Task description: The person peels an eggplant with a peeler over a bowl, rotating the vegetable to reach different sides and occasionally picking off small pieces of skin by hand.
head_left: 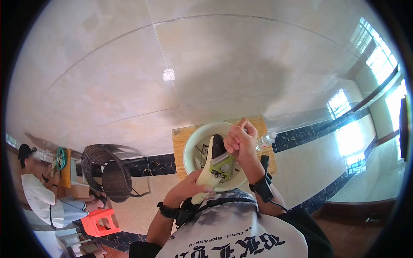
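Note:
A long pale piece with a dark, unpeeled-looking end [218, 147] slants over a whitish basin [188, 150] on a wooden table. My left hand [188, 188] is wrapped round its lower pale part. Above the basin's right side, my right hand [243, 139] is closed, fingers curled. A green and grey tool [223, 167] lies against the piece, just below my right hand; its handle is hidden, and whether my fingers grip it is unclear. Dark strips show inside the basin.
A clear plastic bottle [266, 140] lies at the table's right edge [270, 161]. To the left are a dark woven chair [116, 180], a red stool [101, 222] and a seated person [41, 198] near another small table with a green basin [62, 158]. A tiled wall rises behind.

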The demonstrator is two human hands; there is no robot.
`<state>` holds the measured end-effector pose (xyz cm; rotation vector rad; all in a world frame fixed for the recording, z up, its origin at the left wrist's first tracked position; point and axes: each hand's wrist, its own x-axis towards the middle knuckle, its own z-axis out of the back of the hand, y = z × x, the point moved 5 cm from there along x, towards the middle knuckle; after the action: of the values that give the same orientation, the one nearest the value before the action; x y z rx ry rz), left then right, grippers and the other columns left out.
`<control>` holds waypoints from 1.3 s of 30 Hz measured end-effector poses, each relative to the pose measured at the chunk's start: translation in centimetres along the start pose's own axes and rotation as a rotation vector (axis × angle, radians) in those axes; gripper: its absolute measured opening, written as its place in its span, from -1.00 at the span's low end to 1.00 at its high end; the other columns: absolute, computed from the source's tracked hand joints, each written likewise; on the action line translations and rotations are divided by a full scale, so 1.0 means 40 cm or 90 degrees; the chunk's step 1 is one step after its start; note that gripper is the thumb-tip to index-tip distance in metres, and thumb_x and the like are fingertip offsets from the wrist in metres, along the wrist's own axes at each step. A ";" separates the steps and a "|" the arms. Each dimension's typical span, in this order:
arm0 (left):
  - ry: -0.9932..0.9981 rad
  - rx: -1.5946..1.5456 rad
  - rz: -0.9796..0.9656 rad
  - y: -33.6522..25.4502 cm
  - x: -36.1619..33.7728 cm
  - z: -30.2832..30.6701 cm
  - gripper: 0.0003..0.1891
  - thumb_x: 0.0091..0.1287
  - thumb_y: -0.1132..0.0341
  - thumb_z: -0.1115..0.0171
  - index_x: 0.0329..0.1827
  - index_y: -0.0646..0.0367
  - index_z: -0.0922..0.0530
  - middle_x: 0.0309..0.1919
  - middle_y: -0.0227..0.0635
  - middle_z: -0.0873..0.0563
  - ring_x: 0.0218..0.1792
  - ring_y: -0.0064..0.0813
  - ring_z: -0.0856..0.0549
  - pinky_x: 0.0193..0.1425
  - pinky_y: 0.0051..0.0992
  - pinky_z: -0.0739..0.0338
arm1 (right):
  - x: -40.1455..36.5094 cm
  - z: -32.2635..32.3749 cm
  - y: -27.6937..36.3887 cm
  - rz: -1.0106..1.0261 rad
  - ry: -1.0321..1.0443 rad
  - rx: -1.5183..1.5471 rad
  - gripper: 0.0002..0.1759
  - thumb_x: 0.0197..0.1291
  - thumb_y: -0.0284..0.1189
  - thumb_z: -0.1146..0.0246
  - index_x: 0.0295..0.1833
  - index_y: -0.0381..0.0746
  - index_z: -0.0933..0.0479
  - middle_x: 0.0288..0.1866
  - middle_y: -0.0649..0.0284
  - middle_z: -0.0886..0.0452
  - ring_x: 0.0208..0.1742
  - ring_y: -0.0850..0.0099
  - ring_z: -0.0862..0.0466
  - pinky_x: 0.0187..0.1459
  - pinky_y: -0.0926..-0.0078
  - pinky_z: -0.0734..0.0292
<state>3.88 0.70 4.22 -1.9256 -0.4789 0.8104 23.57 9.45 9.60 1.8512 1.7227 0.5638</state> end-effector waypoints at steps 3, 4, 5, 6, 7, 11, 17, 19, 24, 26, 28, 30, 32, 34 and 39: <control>0.017 -0.022 -0.001 0.015 -0.009 0.003 -0.40 0.31 0.36 -0.43 0.40 0.30 -0.45 -0.11 -0.33 -0.74 -0.27 -0.60 -0.73 -0.18 -0.51 -0.70 | 0.017 0.021 0.020 0.040 -0.029 -0.016 -0.69 0.38 -0.66 -0.14 -0.41 -0.15 -0.27 -0.63 0.40 -0.22 -0.74 0.58 -0.23 -0.72 0.48 -0.27; 0.024 -0.034 -0.001 0.018 -0.011 0.004 -0.40 0.32 0.36 -0.43 0.41 0.29 -0.45 -0.11 -0.33 -0.74 -0.27 -0.60 -0.73 -0.18 -0.51 -0.70 | 0.028 0.037 0.031 0.060 -0.042 -0.019 -0.69 0.38 -0.66 -0.14 -0.41 -0.15 -0.27 -0.63 0.41 -0.23 -0.74 0.57 -0.23 -0.72 0.48 -0.27; 0.027 -0.025 0.003 0.021 -0.011 0.003 -0.39 0.32 0.35 -0.43 0.41 0.29 -0.44 -0.11 -0.32 -0.74 -0.27 -0.59 -0.73 -0.18 -0.51 -0.71 | 0.048 0.056 0.049 0.071 -0.039 -0.017 -0.69 0.38 -0.65 -0.14 -0.41 -0.15 -0.27 -0.63 0.41 -0.23 -0.74 0.57 -0.23 -0.72 0.48 -0.26; 0.029 -0.019 0.008 0.026 -0.016 0.000 -0.38 0.32 0.35 -0.43 0.42 0.29 -0.43 -0.11 -0.32 -0.74 -0.27 -0.59 -0.74 -0.19 -0.51 -0.71 | 0.067 0.071 0.070 0.080 -0.037 -0.015 -0.69 0.37 -0.65 -0.14 -0.41 -0.15 -0.27 -0.62 0.41 -0.23 -0.73 0.57 -0.23 -0.72 0.48 -0.25; 0.030 -0.012 0.013 0.031 -0.021 -0.002 -0.37 0.32 0.34 -0.43 0.43 0.28 -0.43 -0.11 -0.31 -0.74 -0.27 -0.58 -0.74 -0.19 -0.51 -0.71 | 0.076 0.079 0.076 0.088 -0.035 -0.012 -0.69 0.37 -0.65 -0.14 -0.42 -0.14 -0.27 -0.62 0.41 -0.23 -0.73 0.57 -0.23 -0.72 0.48 -0.24; -0.006 -0.005 0.052 0.016 -0.015 -0.004 -0.36 0.32 0.34 -0.44 0.44 0.27 -0.42 -0.13 -0.31 -0.74 -0.27 -0.57 -0.75 -0.21 -0.51 -0.72 | 0.070 0.072 0.077 0.078 -0.030 0.010 -0.68 0.35 -0.66 -0.14 -0.42 -0.14 -0.25 -0.62 0.42 -0.22 -0.73 0.56 -0.22 -0.72 0.49 -0.22; -0.044 0.018 0.037 -0.001 -0.004 -0.001 -0.34 0.30 0.33 -0.45 0.45 0.29 -0.42 -0.06 -0.30 -0.74 -0.21 -0.57 -0.74 -0.13 -0.50 -0.71 | -0.019 -0.008 0.014 0.009 0.030 0.015 -0.71 0.34 -0.69 -0.12 -0.39 -0.16 -0.24 -0.63 0.40 -0.22 -0.73 0.57 -0.24 -0.72 0.47 -0.23; -0.044 0.022 0.003 -0.023 -0.005 -0.014 -0.32 0.29 0.33 -0.46 0.46 0.31 -0.41 -0.03 -0.29 -0.74 -0.17 -0.57 -0.74 -0.07 -0.50 -0.70 | -0.027 -0.019 0.001 -0.002 0.050 -0.001 -0.72 0.34 -0.70 -0.11 -0.38 -0.17 -0.24 -0.63 0.38 -0.23 -0.72 0.57 -0.26 -0.72 0.46 -0.25; -0.043 0.053 -0.058 0.011 -0.007 -0.007 -0.27 0.29 0.33 -0.46 0.51 0.29 -0.38 0.00 -0.28 -0.73 -0.17 -0.57 -0.73 -0.07 -0.50 -0.69 | -0.027 -0.020 0.034 0.057 0.021 -0.092 -0.72 0.32 -0.71 -0.10 -0.38 -0.18 -0.24 -0.62 0.36 -0.27 -0.72 0.57 -0.27 -0.72 0.45 -0.30; -0.026 0.051 -0.043 0.017 -0.014 -0.011 -0.28 0.29 0.35 -0.45 0.52 0.27 -0.37 -0.02 -0.27 -0.73 -0.22 -0.57 -0.74 -0.14 -0.50 -0.70 | -0.005 -0.009 0.054 0.087 -0.009 -0.104 -0.72 0.32 -0.71 -0.10 -0.39 -0.18 -0.24 -0.61 0.36 -0.28 -0.73 0.57 -0.27 -0.72 0.45 -0.31; -0.002 0.005 0.023 0.014 -0.038 -0.028 -0.29 0.31 0.36 -0.44 0.53 0.24 -0.37 -0.03 -0.26 -0.73 -0.28 -0.57 -0.74 -0.20 -0.50 -0.70 | 0.032 0.028 0.077 0.104 -0.031 -0.080 -0.72 0.31 -0.71 -0.11 -0.39 -0.18 -0.25 -0.60 0.37 -0.29 -0.72 0.57 -0.27 -0.71 0.45 -0.31; -0.006 -0.001 0.034 0.023 -0.038 -0.029 -0.30 0.32 0.38 -0.43 0.53 0.21 -0.38 -0.05 -0.25 -0.74 -0.34 -0.57 -0.74 -0.29 -0.50 -0.70 | 0.038 0.033 0.085 0.094 -0.017 -0.051 -0.69 0.32 -0.70 -0.13 -0.41 -0.14 -0.25 -0.61 0.40 -0.28 -0.72 0.57 -0.27 -0.71 0.47 -0.28; -0.037 0.032 0.037 0.037 -0.024 -0.013 -0.30 0.33 0.38 -0.43 0.53 0.20 -0.38 -0.04 -0.25 -0.74 -0.34 -0.58 -0.74 -0.30 -0.50 -0.69 | 0.041 0.029 0.085 0.091 -0.009 -0.027 -0.68 0.32 -0.69 -0.15 -0.42 -0.12 -0.26 -0.62 0.41 -0.27 -0.73 0.57 -0.26 -0.70 0.49 -0.26; -0.032 0.016 0.060 0.022 -0.027 -0.013 -0.29 0.32 0.38 -0.44 0.54 0.21 -0.37 0.00 -0.24 -0.74 -0.23 -0.56 -0.75 -0.18 -0.47 -0.70 | 0.047 0.059 0.082 0.108 -0.048 0.008 -0.67 0.33 -0.67 -0.17 -0.43 -0.11 -0.26 -0.63 0.43 -0.25 -0.73 0.57 -0.25 -0.71 0.51 -0.24; -0.064 0.070 0.034 0.032 -0.028 -0.007 -0.25 0.30 0.32 -0.48 0.56 0.19 -0.37 0.17 -0.22 -0.70 0.11 -0.48 -0.70 0.22 -0.42 -0.61 | 0.047 0.101 0.117 0.150 -0.077 0.017 -0.65 0.35 -0.65 -0.18 -0.44 -0.12 -0.26 -0.63 0.43 -0.23 -0.73 0.57 -0.24 -0.71 0.50 -0.25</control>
<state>3.31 -0.77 3.56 -1.8089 -0.4352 0.9524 29.89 10.75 9.41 2.0772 1.4515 0.5095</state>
